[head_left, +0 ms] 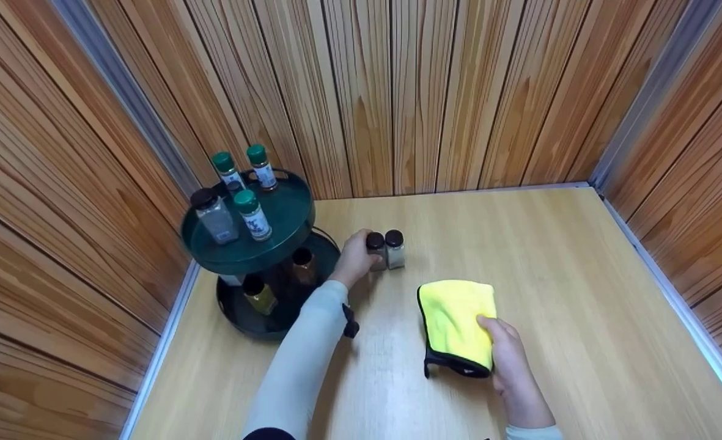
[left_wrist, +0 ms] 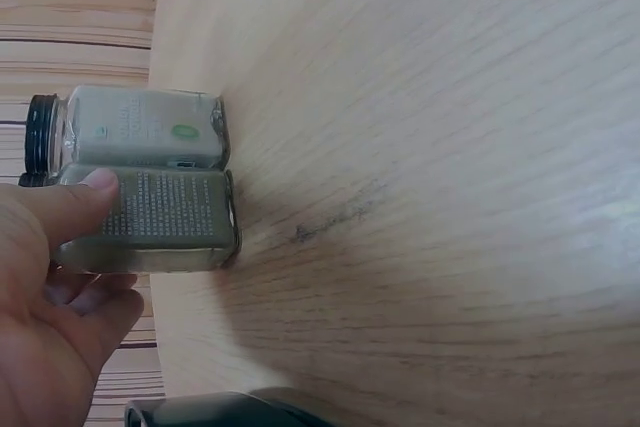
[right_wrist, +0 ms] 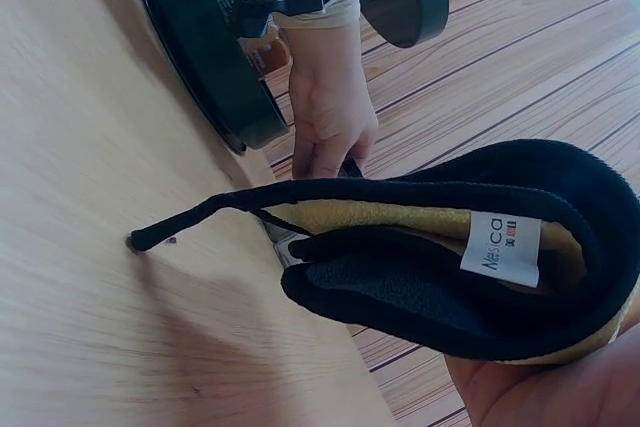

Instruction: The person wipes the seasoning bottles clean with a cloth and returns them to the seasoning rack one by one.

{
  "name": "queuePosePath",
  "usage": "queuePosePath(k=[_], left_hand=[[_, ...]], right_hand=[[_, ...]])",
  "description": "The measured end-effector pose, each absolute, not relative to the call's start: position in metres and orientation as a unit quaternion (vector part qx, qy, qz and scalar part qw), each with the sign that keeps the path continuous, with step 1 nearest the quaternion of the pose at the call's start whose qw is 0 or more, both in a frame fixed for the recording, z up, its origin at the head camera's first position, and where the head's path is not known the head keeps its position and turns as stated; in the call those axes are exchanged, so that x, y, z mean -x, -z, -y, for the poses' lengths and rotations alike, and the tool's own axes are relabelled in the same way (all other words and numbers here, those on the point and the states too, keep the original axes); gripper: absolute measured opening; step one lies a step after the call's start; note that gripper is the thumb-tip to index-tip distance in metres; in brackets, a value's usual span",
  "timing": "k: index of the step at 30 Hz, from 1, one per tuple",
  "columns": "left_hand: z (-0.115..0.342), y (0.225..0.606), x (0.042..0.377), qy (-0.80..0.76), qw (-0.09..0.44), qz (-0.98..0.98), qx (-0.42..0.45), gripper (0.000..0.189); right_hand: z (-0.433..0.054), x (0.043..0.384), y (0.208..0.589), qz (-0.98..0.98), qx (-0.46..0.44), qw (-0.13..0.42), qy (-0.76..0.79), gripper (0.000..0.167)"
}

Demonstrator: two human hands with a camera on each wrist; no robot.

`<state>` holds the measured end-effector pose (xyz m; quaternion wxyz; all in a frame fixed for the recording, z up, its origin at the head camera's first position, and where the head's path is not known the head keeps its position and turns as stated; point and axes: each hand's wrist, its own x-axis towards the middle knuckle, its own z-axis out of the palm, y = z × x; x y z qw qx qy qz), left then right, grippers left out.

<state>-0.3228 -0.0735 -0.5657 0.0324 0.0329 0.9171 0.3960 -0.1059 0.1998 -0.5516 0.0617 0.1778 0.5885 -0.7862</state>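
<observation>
My left hand (head_left: 354, 260) grips a dark-capped spice jar (left_wrist: 165, 212), thumb on its labelled side and fingers around the other. Right beside it a second dark-capped jar (head_left: 395, 250) with pale contents stands on the table, the two side by side and seemingly touching. A folded yellow cloth (head_left: 458, 321) with black edging is in my right hand (head_left: 510, 360), thumb on top. In the right wrist view the folds of the cloth (right_wrist: 400, 297) show a white tag, and its black loop hangs down near the tabletop.
A two-tier dark green round rack (head_left: 247, 260) stands at the left, with several green-capped bottles and a dark-capped jar (head_left: 215, 217) on top and more jars below. A dark smudge (left_wrist: 335, 222) marks the wooden table (head_left: 581, 305). Wood-panelled walls enclose the back and sides.
</observation>
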Motion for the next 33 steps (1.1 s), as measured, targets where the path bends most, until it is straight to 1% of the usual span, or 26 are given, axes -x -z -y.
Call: queuePosePath(k=[4,8,16,21,24,27,33], left_hand=[[0.075,0.568,0.321,-0.421,0.033,-0.906,-0.030,0.046],[0.075,0.568,0.321,-0.425,0.029,-0.904,-0.025,0.042],[0.075,0.550,0.311,-0.415,-0.021,-0.909,-0.035,0.043],[0.080,0.533,0.294,-0.411,-0.061,-0.909,-0.032,0.046],[0.081,0.525,0.281,-0.430,-0.071,-0.899,-0.036,0.045],[0.081,0.520,0.267,-0.456,-0.068,-0.886,-0.035,0.044],[0.077,0.512,0.241,-0.492,-0.035,-0.869,-0.041,0.043]], right_hand=[[-0.199,0.105,0.552,-0.588,-0.181,0.061,0.786,0.032],[-0.201,0.105,0.551,-0.591,-0.183,0.066,0.783,0.034],[-0.203,0.107,0.552,-0.587,-0.181,0.065,0.786,0.035],[-0.200,0.107,0.553,-0.580,-0.177,0.061,0.793,0.033],[-0.201,0.106,0.553,-0.577,-0.178,0.054,0.795,0.031],[-0.203,0.106,0.553,-0.575,-0.179,0.057,0.796,0.031],[-0.205,0.105,0.552,-0.576,-0.184,0.051,0.795,0.030]])
